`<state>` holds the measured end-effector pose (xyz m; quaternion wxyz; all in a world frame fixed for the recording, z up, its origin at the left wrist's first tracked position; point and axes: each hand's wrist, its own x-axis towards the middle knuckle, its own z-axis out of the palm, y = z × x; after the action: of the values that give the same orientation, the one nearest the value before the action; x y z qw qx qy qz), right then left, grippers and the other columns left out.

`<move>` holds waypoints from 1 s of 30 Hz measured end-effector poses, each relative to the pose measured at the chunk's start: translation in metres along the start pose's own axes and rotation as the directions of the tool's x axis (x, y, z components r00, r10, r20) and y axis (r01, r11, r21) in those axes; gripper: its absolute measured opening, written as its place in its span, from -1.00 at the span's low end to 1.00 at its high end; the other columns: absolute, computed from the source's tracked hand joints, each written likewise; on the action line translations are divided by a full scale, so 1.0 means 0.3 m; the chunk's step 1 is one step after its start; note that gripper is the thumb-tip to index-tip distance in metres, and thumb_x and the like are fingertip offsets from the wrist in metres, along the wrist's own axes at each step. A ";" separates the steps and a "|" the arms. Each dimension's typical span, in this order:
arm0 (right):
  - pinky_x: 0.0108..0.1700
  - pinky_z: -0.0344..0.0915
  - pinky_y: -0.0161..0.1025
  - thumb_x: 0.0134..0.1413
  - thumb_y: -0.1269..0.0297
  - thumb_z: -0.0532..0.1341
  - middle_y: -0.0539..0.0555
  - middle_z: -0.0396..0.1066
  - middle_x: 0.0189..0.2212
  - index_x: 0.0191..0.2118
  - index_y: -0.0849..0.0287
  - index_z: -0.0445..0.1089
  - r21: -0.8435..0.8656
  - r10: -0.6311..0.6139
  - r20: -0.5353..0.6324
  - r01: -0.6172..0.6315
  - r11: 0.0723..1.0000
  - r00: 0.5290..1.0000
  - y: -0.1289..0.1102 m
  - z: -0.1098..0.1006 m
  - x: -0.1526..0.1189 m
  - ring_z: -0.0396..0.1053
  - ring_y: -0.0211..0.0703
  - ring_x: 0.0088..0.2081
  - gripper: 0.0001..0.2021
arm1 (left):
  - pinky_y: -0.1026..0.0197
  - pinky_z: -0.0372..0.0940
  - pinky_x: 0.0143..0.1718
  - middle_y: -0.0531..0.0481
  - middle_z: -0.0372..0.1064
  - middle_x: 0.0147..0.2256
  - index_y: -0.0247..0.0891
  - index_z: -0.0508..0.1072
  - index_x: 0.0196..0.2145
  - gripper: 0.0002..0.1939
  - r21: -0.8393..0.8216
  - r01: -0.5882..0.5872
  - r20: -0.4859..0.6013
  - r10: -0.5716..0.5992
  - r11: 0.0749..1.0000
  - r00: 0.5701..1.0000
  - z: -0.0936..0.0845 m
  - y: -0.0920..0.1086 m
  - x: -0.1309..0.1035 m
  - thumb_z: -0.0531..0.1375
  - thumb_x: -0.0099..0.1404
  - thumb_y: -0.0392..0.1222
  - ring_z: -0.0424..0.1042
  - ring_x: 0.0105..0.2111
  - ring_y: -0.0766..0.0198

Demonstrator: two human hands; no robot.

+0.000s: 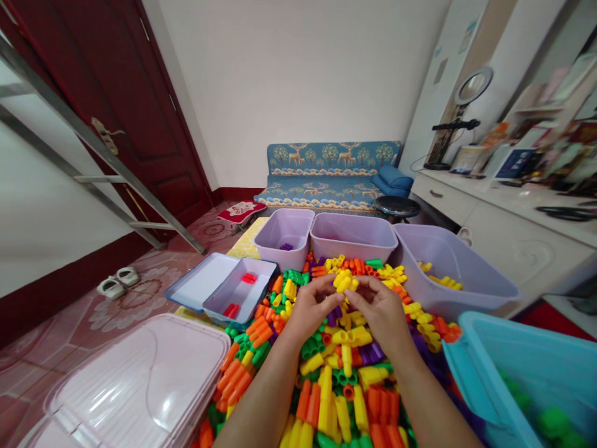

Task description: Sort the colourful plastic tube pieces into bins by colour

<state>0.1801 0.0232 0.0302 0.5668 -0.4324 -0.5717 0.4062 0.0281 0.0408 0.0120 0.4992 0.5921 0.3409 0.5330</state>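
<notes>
My left hand (311, 306) and my right hand (381, 308) are raised close together over a heap of plastic toy blocks (330, 398). Between their fingertips is a small cluster of yellow toy blocks (345, 281), gripped from both sides. The fingers partly cover the cluster, so I cannot tell how many blocks it has. Below lie bullet-shaped blocks in yellow, orange, green and purple, some joined in rows, others loose.
Behind the heap stand a left lilac bin (284, 214) with purple blocks, a middle lilac bin (354, 249), and a right lilac bin (466, 302) with yellow blocks. A turquoise bin (480, 367) holds green blocks. At left are an open box (240, 292) with red blocks and a clear lid (153, 373).
</notes>
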 end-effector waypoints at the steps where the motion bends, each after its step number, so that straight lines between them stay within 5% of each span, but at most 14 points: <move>1: -0.33 0.36 -0.28 -0.05 0.17 0.31 0.00 0.42 -0.39 -0.28 0.15 0.37 0.052 0.033 -0.038 -0.031 0.998 0.999 -0.004 -0.003 0.000 0.40 -0.20 -0.37 -0.78 | 0.33 0.28 -0.40 -0.01 0.43 -0.43 -0.33 0.44 -0.06 -0.57 0.033 0.008 -0.008 -0.008 0.999 1.000 0.000 -0.005 0.000 0.28 0.15 -0.07 0.38 -0.46 0.34; 8: -0.45 0.35 -0.38 -0.23 0.20 0.41 -0.10 0.41 -0.50 -0.24 0.17 0.38 0.304 0.176 -0.275 -0.088 0.948 0.945 -0.012 -0.068 0.042 0.37 -0.34 -0.54 -0.63 | 0.28 0.33 -0.28 -0.06 0.52 -0.31 -0.28 0.55 -0.21 -0.74 0.328 -0.050 -0.050 0.070 0.943 0.996 0.001 0.009 -0.007 0.15 0.27 -0.09 0.47 -0.33 0.24; 13: -0.11 0.39 -0.29 -0.25 0.33 0.39 -0.06 0.46 -0.41 -0.43 0.17 0.33 0.495 0.103 -0.660 0.328 0.805 0.744 -0.022 -0.141 0.074 0.47 -0.31 -0.31 -0.77 | 0.26 0.32 -0.21 -0.04 0.53 -0.26 -0.24 0.56 -0.23 -0.74 0.426 -0.086 -0.032 0.109 0.901 0.993 0.001 0.015 -0.008 0.14 0.28 -0.09 0.48 -0.27 0.22; 16: 0.07 0.29 -0.15 -0.22 0.35 0.36 0.05 0.48 -0.26 -0.44 0.17 0.33 0.513 0.083 -0.683 0.396 0.761 0.726 -0.026 -0.163 0.076 0.45 -0.20 -0.11 -0.81 | 0.26 0.31 -0.18 -0.02 0.54 -0.26 -0.22 0.56 -0.22 -0.75 0.441 -0.088 -0.022 0.109 0.893 0.994 -0.001 0.008 -0.006 0.13 0.29 -0.10 0.48 -0.27 0.22; 19: 0.07 0.27 -0.08 -0.20 0.26 0.33 0.08 0.46 -0.13 -0.36 0.14 0.37 0.537 0.105 -0.614 0.316 0.783 0.782 -0.024 -0.154 0.068 0.42 -0.12 -0.04 -0.79 | 0.26 0.30 -0.17 -0.02 0.54 -0.25 -0.22 0.56 -0.21 -0.75 0.445 -0.089 -0.015 0.107 0.891 0.994 -0.003 0.005 -0.006 0.13 0.28 -0.11 0.48 -0.26 0.22; 22: -0.05 0.32 -0.11 -0.17 0.14 0.32 0.10 0.44 -0.07 -0.21 0.10 0.41 0.392 0.133 -0.519 0.097 0.915 0.845 -0.027 -0.129 0.058 0.40 -0.07 -0.03 -0.66 | 0.27 0.29 -0.19 -0.03 0.53 -0.24 -0.24 0.56 -0.21 -0.74 0.441 -0.087 -0.014 0.104 0.894 0.995 -0.004 0.012 -0.008 0.12 0.29 -0.10 0.47 -0.25 0.22; 26: -0.23 0.34 -0.19 -0.07 -0.01 0.24 0.16 0.50 -0.18 -0.16 0.16 0.45 -0.089 0.214 -0.064 -0.219 0.972 0.975 -0.065 -0.114 0.031 0.45 -0.04 -0.18 -0.59 | 0.30 0.26 -0.31 -0.02 0.52 -0.37 -0.29 0.56 -0.26 -0.64 0.446 -0.059 -0.015 0.073 0.893 0.997 -0.001 0.026 -0.012 0.04 0.34 -0.03 0.45 -0.35 0.26; 30: -0.17 0.30 -0.18 -0.30 0.11 0.37 0.07 0.50 -0.22 -0.19 0.08 0.47 -0.630 0.285 0.370 0.014 0.776 0.884 -0.110 -0.108 -0.016 0.43 -0.04 -0.22 -0.58 | 0.30 0.21 -0.38 0.02 0.43 -0.53 -0.33 0.52 -0.42 -0.53 0.471 -0.046 -0.024 0.065 0.881 0.998 -0.002 0.024 -0.015 -0.03 0.37 0.02 0.37 -0.48 0.31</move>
<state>0.2112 0.0081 0.0611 0.2162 -0.5294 -0.7528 0.3259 0.0258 0.0348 0.0176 0.3189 0.6943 0.4524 0.4600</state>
